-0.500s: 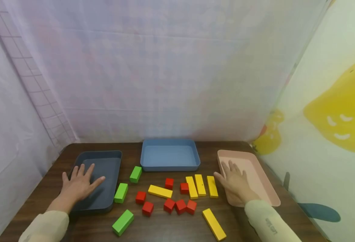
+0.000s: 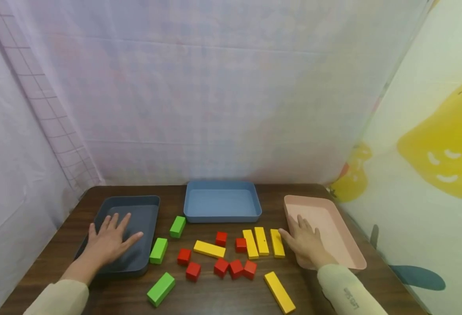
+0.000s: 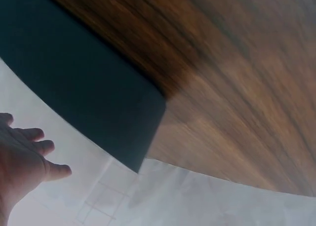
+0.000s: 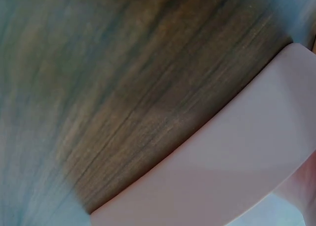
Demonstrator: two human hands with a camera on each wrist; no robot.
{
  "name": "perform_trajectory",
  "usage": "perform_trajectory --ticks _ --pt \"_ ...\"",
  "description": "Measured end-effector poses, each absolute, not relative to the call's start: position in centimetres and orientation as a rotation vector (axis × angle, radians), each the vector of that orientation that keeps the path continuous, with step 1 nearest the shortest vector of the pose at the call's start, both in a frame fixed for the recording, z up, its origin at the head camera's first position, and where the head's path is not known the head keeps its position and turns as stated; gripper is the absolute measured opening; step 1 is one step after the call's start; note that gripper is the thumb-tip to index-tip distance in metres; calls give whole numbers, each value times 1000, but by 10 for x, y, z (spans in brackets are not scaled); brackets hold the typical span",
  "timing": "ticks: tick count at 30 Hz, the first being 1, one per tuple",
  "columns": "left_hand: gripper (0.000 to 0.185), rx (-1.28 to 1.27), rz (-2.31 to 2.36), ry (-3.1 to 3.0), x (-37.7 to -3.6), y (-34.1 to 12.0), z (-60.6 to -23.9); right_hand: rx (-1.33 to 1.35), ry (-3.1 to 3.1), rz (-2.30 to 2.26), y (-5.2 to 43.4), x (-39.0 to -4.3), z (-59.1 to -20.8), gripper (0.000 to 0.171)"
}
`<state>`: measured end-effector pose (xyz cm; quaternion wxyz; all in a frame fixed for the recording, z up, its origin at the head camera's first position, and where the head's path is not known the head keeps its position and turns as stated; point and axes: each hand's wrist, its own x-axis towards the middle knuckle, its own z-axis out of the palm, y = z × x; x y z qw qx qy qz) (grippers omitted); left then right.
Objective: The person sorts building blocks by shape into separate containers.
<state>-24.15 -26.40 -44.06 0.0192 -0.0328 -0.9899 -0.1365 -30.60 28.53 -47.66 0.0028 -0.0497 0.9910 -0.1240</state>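
My left hand [image 2: 108, 243] is spread over the dark grey tray [image 2: 146, 227] at the left, fingers straight and thumb apart. In the left wrist view the hand [image 3: 22, 161] shows beyond the outer wall of that tray [image 3: 89, 87]. At the right, my right hand [image 2: 306, 241] is over the near-left side of the pink tray [image 2: 343, 236], fingers extended, holding nothing. Only a bit of it shows past the pink wall [image 4: 212, 161] in the right wrist view. Whether either hand touches its tray, I cannot tell.
A blue tray [image 2: 222, 205] stands at the back centre. Between the hands lie three green blocks [image 2: 161, 289], several red cubes [image 2: 221, 267] and several long yellow blocks [image 2: 279, 292] on the dark wooden table [image 2: 215, 302]. Cloth [image 2: 215, 109] hangs behind the table.
My left hand has shifted slightly to the right over the dark tray. The right hand has barely moved; blocks and trays lie as before.
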Motion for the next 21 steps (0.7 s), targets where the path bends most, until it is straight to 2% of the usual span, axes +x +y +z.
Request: perform_trajectory --ticks 21 --pt "83 -318 -437 -2979 -216 -225 -451 -105 3093 -446 283 -303 -480 85"
